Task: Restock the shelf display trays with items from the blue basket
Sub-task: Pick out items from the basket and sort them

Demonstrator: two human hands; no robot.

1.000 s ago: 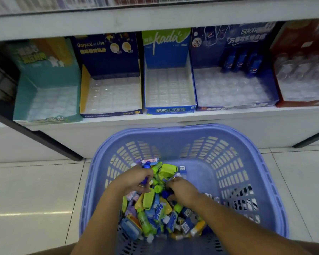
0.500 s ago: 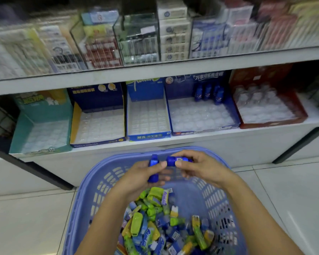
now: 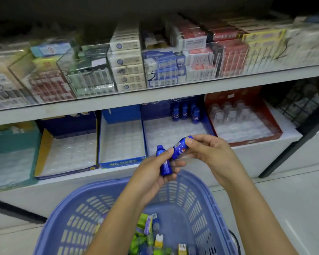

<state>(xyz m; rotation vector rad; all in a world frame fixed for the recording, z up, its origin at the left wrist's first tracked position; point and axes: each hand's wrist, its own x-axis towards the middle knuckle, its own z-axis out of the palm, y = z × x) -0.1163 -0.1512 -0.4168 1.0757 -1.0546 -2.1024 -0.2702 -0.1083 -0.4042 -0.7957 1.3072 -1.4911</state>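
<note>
Held items: two small blue bottle-shaped pieces, one in each hand. Both are in the air above the far rim of the blue basket (image 3: 118, 183), in front of the lower shelf (image 3: 256, 155).
Left hand (image 3: 151, 175): fingers and thumb curled round the upright bottle (image 3: 166, 168), with the thumb across its middle.
Upright bottle: long axis near vertical, cap end up, leaning a little to the left.
Right hand (image 3: 208, 153): fingers pinching the slanted bottle (image 3: 180, 149) at its upper right end.
Slanted bottle: long axis runs from lower left to upper right, and its lower end is at the left thumb. Which end carries the cap cannot be told.
Blue basket: one, with slotted walls, standing on the tiled floor (image 3: 293, 199). It holds a loose heap of pieces (image 3: 147, 234) in green, yellow, purple and blue, partly hidden by the arms and not countable.
Display trays: five side by side on the lower shelf: teal tray (image 3: 7, 144), navy tray (image 3: 44, 144), blue tray (image 3: 122, 162), dark blue tray (image 3: 210, 128), red tray (image 3: 276, 131).
Dark blue tray: three standing bottles (image 3: 184, 112) show plainly at the back, upright, with a possible fourth behind them.
Red tray: clear bottles (image 3: 228, 113), too blurred to count.
Upper shelf (image 3: 155, 97): stacked boxes behind a clear panel.
</note>
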